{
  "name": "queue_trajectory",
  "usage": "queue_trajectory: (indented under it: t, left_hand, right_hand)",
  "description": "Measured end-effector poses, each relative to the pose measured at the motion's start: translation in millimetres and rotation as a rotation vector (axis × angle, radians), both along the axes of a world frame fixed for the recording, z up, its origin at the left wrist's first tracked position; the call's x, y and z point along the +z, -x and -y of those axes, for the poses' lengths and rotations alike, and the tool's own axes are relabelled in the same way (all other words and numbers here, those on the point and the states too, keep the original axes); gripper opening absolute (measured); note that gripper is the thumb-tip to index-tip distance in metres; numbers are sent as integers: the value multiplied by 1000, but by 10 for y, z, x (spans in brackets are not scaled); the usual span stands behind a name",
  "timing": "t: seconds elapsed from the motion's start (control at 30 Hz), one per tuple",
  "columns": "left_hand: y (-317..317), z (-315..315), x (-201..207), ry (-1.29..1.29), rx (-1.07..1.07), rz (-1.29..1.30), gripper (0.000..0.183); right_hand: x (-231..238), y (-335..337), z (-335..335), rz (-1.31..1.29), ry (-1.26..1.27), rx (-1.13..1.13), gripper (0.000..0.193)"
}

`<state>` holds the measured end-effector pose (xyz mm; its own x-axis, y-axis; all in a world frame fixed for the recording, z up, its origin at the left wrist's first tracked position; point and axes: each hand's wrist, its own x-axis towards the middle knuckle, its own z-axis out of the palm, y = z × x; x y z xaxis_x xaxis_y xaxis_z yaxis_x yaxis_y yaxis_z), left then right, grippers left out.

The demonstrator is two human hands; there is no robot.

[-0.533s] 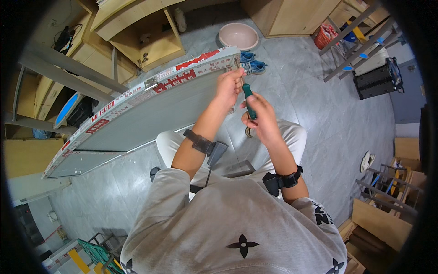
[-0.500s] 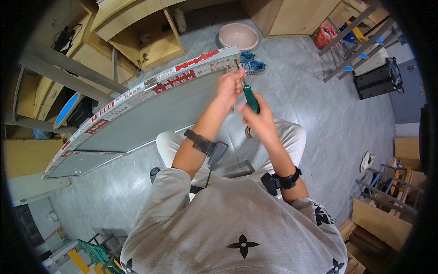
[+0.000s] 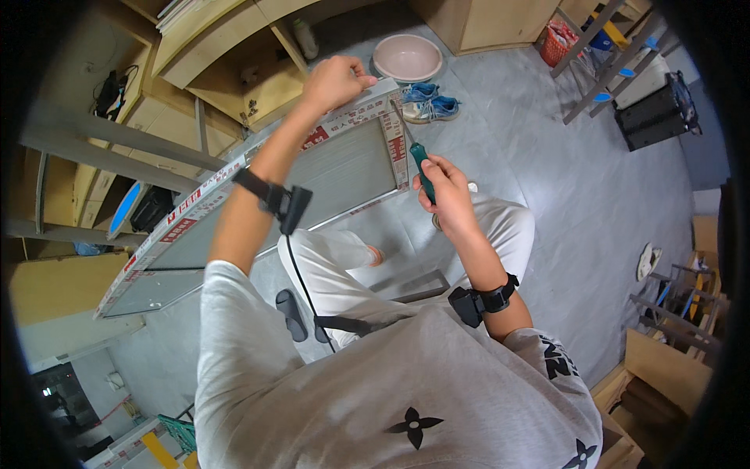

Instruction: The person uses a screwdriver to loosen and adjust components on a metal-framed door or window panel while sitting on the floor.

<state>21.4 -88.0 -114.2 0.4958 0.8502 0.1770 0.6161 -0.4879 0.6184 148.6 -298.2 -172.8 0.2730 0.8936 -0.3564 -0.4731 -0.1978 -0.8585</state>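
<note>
A framed panel (image 3: 355, 166), grey with a white frame and red-printed protective film, stands tilted in front of me. My left hand (image 3: 336, 82) is closed at its upper edge near the right corner; the curled fingers hide whatever may be in them. A screwdriver (image 3: 423, 168) with a green handle is in my right hand (image 3: 449, 191), fingers wrapped around the handle. Its thin shaft points up and left to the panel's right corner, with the tip at or close to the frame; I cannot tell if it touches.
Beyond the corner stand blue shoes (image 3: 431, 108) and a pink basin (image 3: 407, 59). A wooden desk (image 3: 223, 51) is behind the panel, with metal bars (image 3: 117, 148) at left. A black crate (image 3: 658, 117) stands right. Grey slippers (image 3: 291, 316) lie by my left leg.
My left hand has left the screwdriver's shaft and moved up and left to the panel's top edge. My right hand, still holding the screwdriver, has shifted slightly and the panel appears a little moved.
</note>
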Motion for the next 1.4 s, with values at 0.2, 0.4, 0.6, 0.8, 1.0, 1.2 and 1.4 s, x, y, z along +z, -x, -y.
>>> queue_trajectory:
  t: [0.2, 0.4, 0.6, 0.8, 1.0, 1.2, 1.4]
  left_hand:
    - [-64, -792, -279, 322, -292, -363, 41]
    - [-292, -791, -295, 470, -201, -512, 41]
    - [-258, -835, -374, 431, -172, -511, 49]
    - [-282, -799, -325, 429, -191, -499, 44]
    - [-281, -672, -233, 501, -174, -465, 37]
    - [-286, -627, -197, 526, -187, -415, 43]
    - [-266, -664, -283, 469, -164, -397, 43]
  right_hand:
    - [-21, -15, -29, 83, 11, 10, 30]
    - [2, -4, -14, 1141, -208, -145, 34]
    - [183, 118, -55, 1409, -81, -57, 37]
    - [-7, -66, -94, 9, 31, 33, 28]
    - [108, -120, -40, -394, 86, 17, 35]
    - [-71, -13, 28, 311, -51, -236, 43]
    - [-21, 106, 58, 1102, -252, -357, 35]
